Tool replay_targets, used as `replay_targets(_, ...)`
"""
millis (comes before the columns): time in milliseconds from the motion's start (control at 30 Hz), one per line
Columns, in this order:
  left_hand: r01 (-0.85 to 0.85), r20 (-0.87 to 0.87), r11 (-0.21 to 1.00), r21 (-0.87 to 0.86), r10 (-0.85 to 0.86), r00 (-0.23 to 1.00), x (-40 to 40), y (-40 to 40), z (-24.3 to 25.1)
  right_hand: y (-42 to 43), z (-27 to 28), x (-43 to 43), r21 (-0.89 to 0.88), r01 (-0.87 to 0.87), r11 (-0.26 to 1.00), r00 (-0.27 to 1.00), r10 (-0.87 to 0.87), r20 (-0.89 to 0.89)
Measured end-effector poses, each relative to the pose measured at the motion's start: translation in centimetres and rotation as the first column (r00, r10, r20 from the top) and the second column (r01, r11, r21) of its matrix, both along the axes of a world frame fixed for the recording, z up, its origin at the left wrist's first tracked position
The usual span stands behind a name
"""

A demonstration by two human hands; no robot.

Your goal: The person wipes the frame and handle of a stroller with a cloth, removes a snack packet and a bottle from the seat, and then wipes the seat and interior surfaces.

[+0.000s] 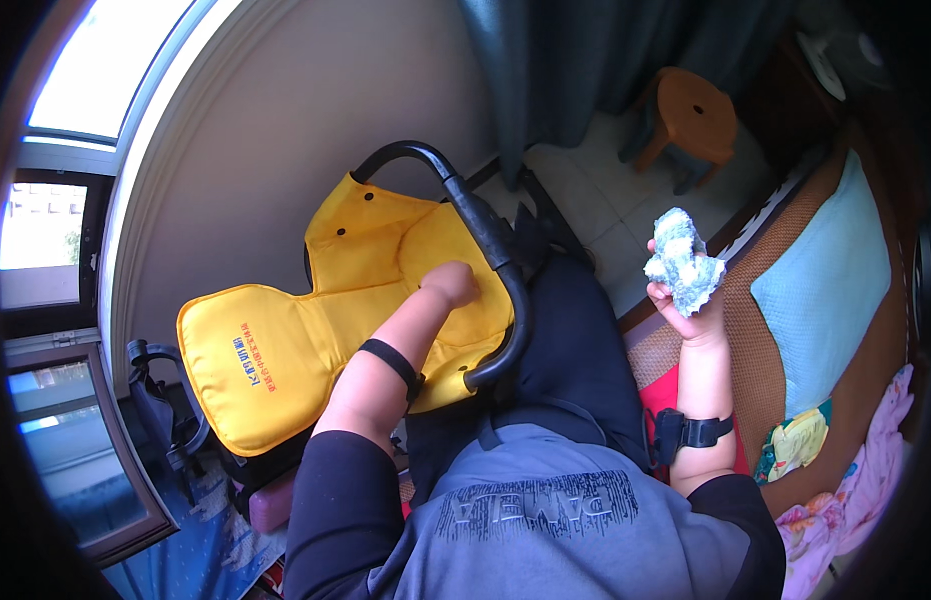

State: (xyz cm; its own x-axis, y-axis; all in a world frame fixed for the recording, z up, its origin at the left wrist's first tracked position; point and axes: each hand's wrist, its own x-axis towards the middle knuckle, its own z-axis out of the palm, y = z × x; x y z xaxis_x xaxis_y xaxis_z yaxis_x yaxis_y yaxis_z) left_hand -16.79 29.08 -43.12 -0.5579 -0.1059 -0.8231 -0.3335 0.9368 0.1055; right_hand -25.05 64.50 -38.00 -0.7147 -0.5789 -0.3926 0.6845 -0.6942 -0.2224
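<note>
A stroller with a yellow padded seat [360, 300] and a black bumper bar [477, 225] stands before me, close against my legs. My left hand [452, 283] reaches onto the seat, inside the bar; its fingers are turned down and hidden, so any grip there cannot be seen. To the right, my right hand [687, 311] is raised, apart from the stroller, and grips a crumpled white and pale green cloth [683, 259]. The seat's long yellow flap bears writing.
A woven mat [765, 360] lies at right under a light blue pillow [829, 285] and a pink patterned cloth [848, 510]. Beyond stands an orange stool [694, 112] on the tiled floor, near a dark curtain [540, 67]. An open window sash [83, 442] juts in at left.
</note>
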Motion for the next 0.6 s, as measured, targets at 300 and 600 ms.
replay_targets(300,-0.035,-0.047,0.997,-0.070,0.032,0.998,-0.6,1.8,-0.4,0.5,-0.3,0.0,0.051,0.036,0.998,0.999,-0.036,0.005)
replay_targets(600,-0.093,-0.110,0.995,0.023,0.095,0.989,-0.5,-0.1,-1.0,0.0,-0.7,0.1,0.080,0.030,0.996,0.998,-0.034,0.049)
